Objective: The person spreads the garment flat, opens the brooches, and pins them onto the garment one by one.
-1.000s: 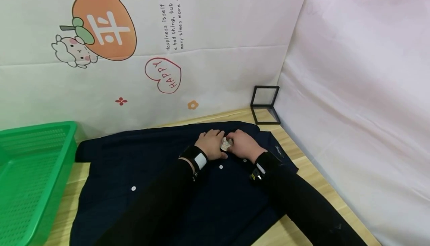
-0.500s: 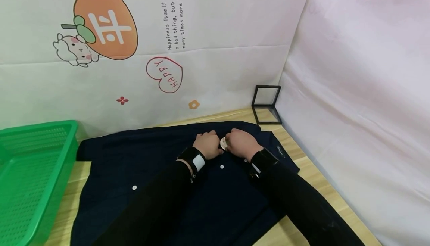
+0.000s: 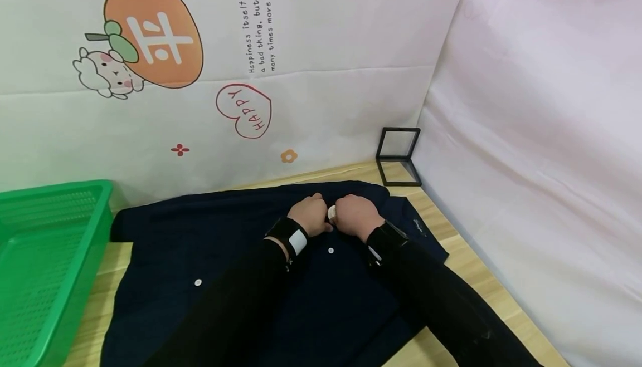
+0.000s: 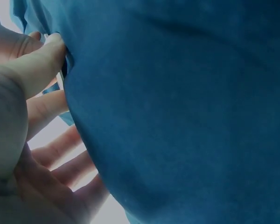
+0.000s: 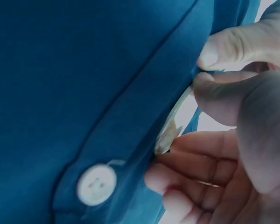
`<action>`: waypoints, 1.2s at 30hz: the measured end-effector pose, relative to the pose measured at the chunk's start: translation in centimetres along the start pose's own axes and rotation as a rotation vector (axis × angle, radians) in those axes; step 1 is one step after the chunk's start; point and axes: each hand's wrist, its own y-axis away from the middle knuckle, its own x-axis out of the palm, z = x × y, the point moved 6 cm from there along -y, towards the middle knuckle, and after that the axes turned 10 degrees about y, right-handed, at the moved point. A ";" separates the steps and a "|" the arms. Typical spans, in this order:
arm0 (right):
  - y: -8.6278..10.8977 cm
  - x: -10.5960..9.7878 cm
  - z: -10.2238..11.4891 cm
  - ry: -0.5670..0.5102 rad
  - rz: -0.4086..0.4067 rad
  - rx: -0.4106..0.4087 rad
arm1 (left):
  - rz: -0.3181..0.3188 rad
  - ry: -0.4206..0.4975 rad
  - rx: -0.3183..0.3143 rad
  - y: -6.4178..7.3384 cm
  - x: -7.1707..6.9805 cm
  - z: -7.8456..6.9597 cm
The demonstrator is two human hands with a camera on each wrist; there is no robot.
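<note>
A navy shirt (image 3: 165, 255) with white buttons (image 3: 198, 282) lies spread on the wooden table. Near its far edge, my left hand (image 3: 310, 215) pinches the shirt's fabric edge between thumb and fingers. Close beside it, my right hand (image 3: 357, 218) holds a whitish round disc (image 3: 331, 213) with a tan pattern, larger than the shirt buttons. In the right wrist view the disc (image 5: 176, 122) stands edge-on against the fabric, part of it covered by my fingers (image 5: 196, 179). A white shirt button (image 5: 97, 185) sits on the placket below. My left thumb (image 4: 44, 58) presses the cloth edge.
A green plastic basket (image 3: 102, 216) stands at the left beside the shirt. At the back right corner is a black square frame (image 3: 399, 158). White printed cloth (image 3: 326, 111) hangs behind, and plain white cloth (image 3: 526, 150) at the right.
Both hands have shifted slightly left, and the right fingers have curled in more. The disc now shows less and looks narrower between the hands. The shirt stays in place.
</note>
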 end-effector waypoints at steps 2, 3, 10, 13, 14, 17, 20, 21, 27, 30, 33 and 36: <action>0.1 -0.2 0.2 0.009 -0.006 -0.014 | 0.001 0.012 0.005 0.0 -0.1 0.0; 0.2 -0.3 0.3 0.013 -0.015 -0.026 | 0.001 0.017 0.007 0.0 -0.1 0.0; 0.6 -0.8 0.5 -0.011 -0.020 -0.054 | 0.002 0.027 -0.016 -0.1 0.1 0.4; 0.7 -0.8 0.5 -0.010 -0.014 -0.035 | -0.003 0.022 -0.018 0.0 0.2 0.4; 0.7 -0.7 0.5 -0.005 -0.016 -0.033 | -0.003 0.024 -0.016 0.0 0.2 0.4; 1.0 -0.7 0.5 -0.007 -0.034 -0.043 | 0.011 0.022 0.002 0.2 0.3 0.4; 1.6 -0.6 -0.2 -0.022 -0.047 -0.037 | 0.074 -0.051 0.011 0.9 0.4 0.7; 1.8 -0.5 -0.8 -0.031 -0.050 -0.024 | 0.094 -0.088 0.001 1.3 0.3 0.9; 2.9 0.7 -4.8 -0.044 0.066 0.076 | 0.194 -0.193 -0.247 5.9 -1.6 4.3; 3.2 2.1 -6.2 -0.093 0.196 0.069 | 0.231 -0.117 -0.355 8.1 -2.1 6.6; 3.3 3.0 -6.8 -0.132 0.293 0.054 | 0.250 -0.030 -0.370 9.1 -1.9 8.3; 3.5 2.7 -6.8 -0.160 0.297 0.053 | 0.236 0.022 -0.335 9.8 -2.0 9.4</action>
